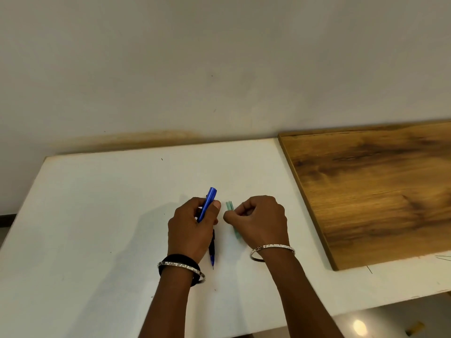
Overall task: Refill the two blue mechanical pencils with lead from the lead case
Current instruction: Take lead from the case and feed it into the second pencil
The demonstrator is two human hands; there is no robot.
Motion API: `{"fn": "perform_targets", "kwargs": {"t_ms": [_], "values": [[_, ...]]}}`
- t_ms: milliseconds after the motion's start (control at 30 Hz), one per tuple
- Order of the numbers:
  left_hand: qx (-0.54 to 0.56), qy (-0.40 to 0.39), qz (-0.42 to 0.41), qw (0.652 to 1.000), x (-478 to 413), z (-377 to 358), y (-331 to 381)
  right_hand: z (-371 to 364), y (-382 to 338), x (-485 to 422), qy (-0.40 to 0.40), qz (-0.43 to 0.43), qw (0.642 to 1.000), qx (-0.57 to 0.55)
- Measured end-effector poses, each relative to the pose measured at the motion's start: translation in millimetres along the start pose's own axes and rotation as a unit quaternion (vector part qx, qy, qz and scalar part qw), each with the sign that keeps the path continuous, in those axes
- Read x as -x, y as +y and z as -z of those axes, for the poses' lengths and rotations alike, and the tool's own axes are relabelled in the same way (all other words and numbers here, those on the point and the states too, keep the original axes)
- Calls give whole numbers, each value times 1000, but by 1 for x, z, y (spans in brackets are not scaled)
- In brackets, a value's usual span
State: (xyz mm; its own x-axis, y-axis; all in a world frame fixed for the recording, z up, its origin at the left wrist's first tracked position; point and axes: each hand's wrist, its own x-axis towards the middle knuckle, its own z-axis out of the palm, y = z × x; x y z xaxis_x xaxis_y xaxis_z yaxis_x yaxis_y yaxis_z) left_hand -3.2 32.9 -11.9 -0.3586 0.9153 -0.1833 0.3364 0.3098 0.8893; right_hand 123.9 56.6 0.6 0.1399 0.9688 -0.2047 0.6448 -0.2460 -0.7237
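Observation:
My left hand (pixel 191 225) grips a blue mechanical pencil (pixel 207 203) near the middle of the white table (pixel 97 203), its top end pointing away from me. Below that hand a dark blue pencil tip (pixel 212 252) sticks out toward me; I cannot tell whether it belongs to the same pencil or to the second one. My right hand (pixel 261 220) pinches a pale green translucent lead case (pixel 230 208) just right of the pencil. Most of the case is hidden under the fingers.
A brown wooden board (pixel 380 191) lies on the table's right side against the wall. A plain wall rises behind the table. The table's near edge runs at the lower right, with floor (pixel 390 320) beyond it.

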Motion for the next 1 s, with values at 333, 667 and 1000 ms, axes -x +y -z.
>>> {"fn": "perform_targets", "kwargs": {"t_ms": [333, 667, 1000], "values": [[144, -45, 97, 984, -1, 5, 4, -4, -4, 1, -45, 62, 992, -98], [143, -72, 96, 982, -2, 6, 5, 5, -2, -3, -69, -2, 951, -303], [180, -13, 47, 982, -2, 5, 4, 10, 0, -3, -106, -138, 858, -483]]}}
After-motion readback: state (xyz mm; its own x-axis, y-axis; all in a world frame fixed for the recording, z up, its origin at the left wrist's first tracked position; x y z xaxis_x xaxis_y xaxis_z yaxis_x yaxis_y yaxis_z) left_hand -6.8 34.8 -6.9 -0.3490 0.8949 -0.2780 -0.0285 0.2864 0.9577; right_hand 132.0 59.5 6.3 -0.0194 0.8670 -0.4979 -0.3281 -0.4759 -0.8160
